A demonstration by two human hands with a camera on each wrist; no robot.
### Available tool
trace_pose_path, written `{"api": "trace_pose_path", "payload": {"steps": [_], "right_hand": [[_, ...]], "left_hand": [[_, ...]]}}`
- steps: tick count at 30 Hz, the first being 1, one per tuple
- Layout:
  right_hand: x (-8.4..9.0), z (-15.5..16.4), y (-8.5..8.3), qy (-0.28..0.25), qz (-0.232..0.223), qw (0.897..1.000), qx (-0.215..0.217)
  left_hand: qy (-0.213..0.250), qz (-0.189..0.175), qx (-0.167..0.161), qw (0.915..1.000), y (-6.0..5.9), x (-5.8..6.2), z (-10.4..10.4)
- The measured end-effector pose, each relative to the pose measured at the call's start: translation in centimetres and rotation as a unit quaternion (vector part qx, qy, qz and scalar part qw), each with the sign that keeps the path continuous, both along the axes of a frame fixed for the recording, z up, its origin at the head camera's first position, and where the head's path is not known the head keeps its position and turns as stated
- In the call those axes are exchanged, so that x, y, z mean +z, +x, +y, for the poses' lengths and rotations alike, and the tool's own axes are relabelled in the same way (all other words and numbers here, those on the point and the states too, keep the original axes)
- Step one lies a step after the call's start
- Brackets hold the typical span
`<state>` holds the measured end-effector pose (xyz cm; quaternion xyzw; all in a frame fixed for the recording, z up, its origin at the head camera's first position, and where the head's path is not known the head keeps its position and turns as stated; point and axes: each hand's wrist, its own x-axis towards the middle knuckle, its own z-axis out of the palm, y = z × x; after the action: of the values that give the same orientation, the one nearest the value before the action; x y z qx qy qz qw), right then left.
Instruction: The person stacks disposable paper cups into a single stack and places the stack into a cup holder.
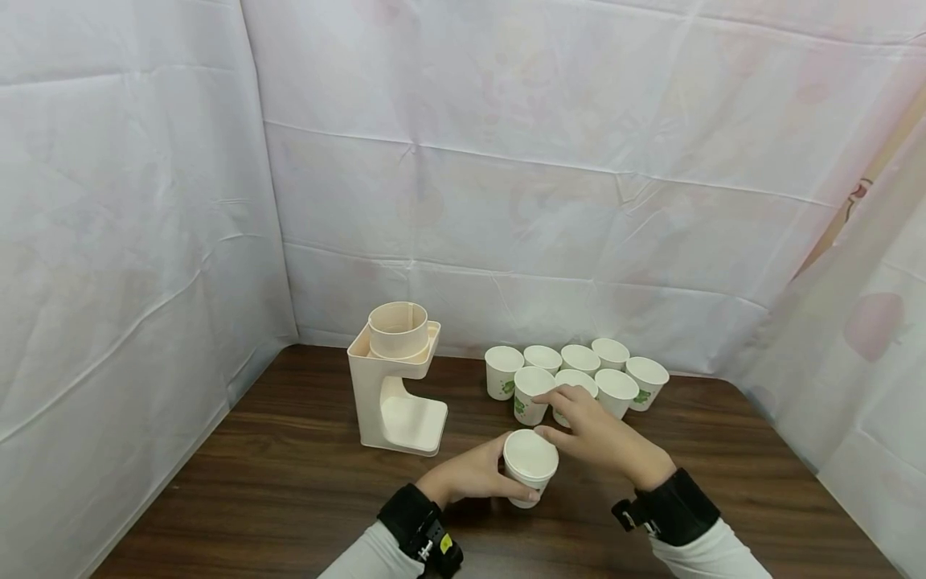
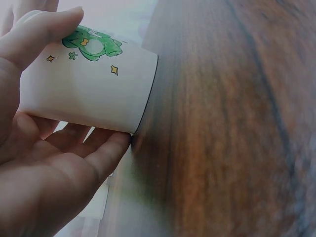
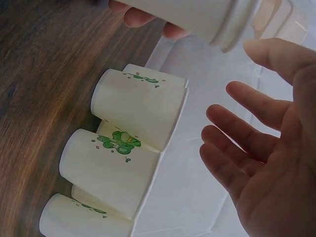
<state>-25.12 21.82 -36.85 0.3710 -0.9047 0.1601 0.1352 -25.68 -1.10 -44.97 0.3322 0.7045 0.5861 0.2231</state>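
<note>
My left hand grips nested white paper cups low over the front of the table, its thumb and fingers wrapped around the sides. Two close rims show on these cups in the right wrist view. A green cartoon print and small yellow stars mark the outer cup in the left wrist view. My right hand hovers just right of the rims with its fingers spread and loosely bent, holding nothing. Behind it, several more paper cups stand upright in two rows; their green prints appear on the cups in the right wrist view.
A cream-coloured stand with a round open holder on top and a flat base rises left of the cups. Pale curtains hang behind and beside the dark wooden table.
</note>
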Motion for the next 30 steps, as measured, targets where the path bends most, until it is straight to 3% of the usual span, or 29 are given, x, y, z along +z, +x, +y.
{"api": "trace_pose_path", "payload": {"steps": [7, 13, 18, 24, 30], "right_hand": [[-0.5, -0.6, -1.5, -0.007, -0.019, 1.000, -0.022], [-0.8, -0.7, -2.6, -0.014, 0.025, 0.999, -0.014], [-0.8, -0.7, -3.5, -0.021, 0.033, 0.999, -0.023], [-1.1, -0.9, -4.8, -0.020, 0.014, 0.999, -0.038], [-1.2, -1.3, -6.1, -0.013, -0.022, 0.996, -0.081]], "left_hand": [[-0.001, -0.002, 0.000, 1.0000, 0.0, 0.1, 0.0], [-0.002, -0.012, 0.002, 0.9999, -0.1, -0.1, 0.1], [0.000, -0.012, 0.001, 0.9999, -0.2, -0.2, 0.1], [-0.002, -0.013, 0.006, 0.9999, -0.2, -0.2, 0.1], [-0.009, -0.014, 0.016, 0.9997, 0.1, 0.1, 0.0]]}}
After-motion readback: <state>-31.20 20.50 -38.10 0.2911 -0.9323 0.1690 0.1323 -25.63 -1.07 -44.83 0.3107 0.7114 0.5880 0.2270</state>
